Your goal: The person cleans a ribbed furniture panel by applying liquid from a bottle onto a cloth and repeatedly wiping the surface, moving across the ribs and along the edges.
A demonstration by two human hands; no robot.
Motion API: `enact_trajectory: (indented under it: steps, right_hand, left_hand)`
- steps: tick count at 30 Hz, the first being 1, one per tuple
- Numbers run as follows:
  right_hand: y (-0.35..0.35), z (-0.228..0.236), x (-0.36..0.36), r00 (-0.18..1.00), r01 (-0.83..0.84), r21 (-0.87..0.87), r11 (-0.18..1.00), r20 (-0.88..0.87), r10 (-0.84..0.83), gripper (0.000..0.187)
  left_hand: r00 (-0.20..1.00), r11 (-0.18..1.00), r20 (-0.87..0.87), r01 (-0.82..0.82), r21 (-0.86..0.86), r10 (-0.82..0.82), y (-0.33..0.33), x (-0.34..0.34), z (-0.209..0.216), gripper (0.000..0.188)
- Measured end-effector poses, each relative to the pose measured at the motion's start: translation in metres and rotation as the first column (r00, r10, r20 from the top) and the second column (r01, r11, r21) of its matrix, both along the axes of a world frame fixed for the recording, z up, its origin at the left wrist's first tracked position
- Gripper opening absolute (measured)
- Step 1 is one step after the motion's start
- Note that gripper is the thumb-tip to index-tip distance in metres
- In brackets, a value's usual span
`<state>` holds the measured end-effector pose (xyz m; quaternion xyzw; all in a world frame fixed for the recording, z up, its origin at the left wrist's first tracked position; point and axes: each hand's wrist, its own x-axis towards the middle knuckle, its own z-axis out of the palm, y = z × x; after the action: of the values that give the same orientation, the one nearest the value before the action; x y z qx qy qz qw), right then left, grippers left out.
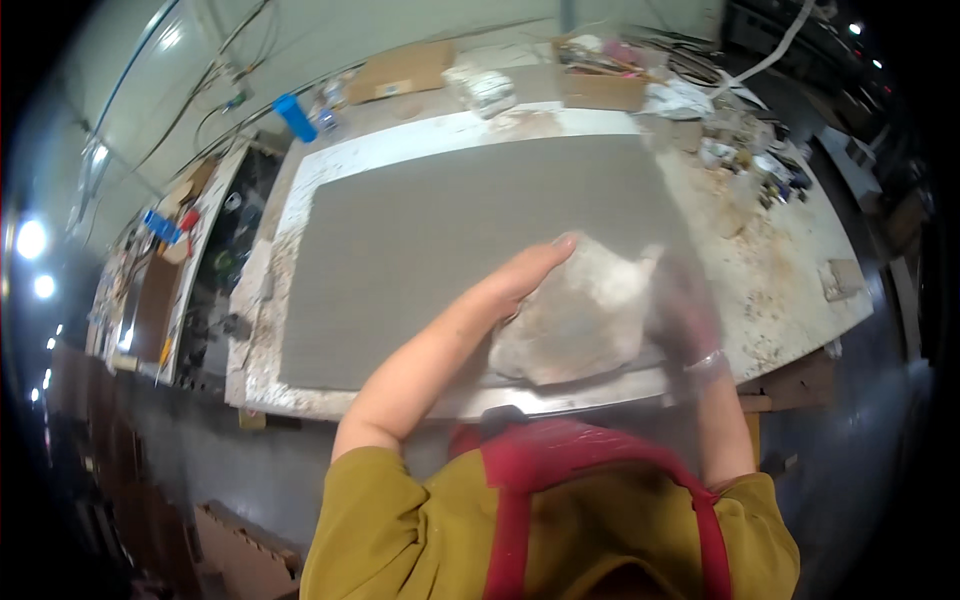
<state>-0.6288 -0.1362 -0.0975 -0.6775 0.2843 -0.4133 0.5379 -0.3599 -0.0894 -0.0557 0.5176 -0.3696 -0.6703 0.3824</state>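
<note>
A pale, dusty piece with an irregular outline (pixel 575 325) is held low over the near edge of the worktable, whiter at its upper right. Whether it is cloth or something stiff I cannot tell. My left hand (pixel 530 276) grips its left upper edge, thumb on top and the other fingers mostly hidden behind. At its right side is my right hand (pixel 685 322), smeared by motion and looking dark, so its fingers do not show clearly. Beneath and beyond lies a large flat grey sheet (pixel 430 240) on the white table.
Along the back stand a cardboard piece (pixel 400 70), a crumpled white bundle (pixel 485 90), a filled cardboard box (pixel 605 92) and a blue bottle (pixel 294 117). Small jars and clutter (pixel 755 165) sit at the right rear. A cluttered side shelf (pixel 165 260) is at left.
</note>
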Motion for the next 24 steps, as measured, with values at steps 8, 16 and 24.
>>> enact_trajectory:
  steps: [8,16,24]
  right_hand:
    - [0.043,-0.005,-0.035,0.998,-0.058,0.433,0.899,0.008,0.06,0.064]
    - [0.04,-0.033,-0.062,0.893,-0.05,0.633,0.773,0.374,-0.249,0.046]
    - [0.028,-0.011,-0.088,0.579,-0.359,0.659,0.661,0.713,-0.396,0.055]
  left_hand:
    - [0.865,0.917,0.423,0.365,-0.162,-0.269,-0.055,-0.078,0.037,0.061]
    - [0.777,0.873,0.58,0.437,-0.216,-0.245,-0.061,-0.094,-0.029,0.056]
    - [0.874,0.884,-0.139,0.451,-0.122,-0.465,-0.135,-0.159,-0.043,0.029]
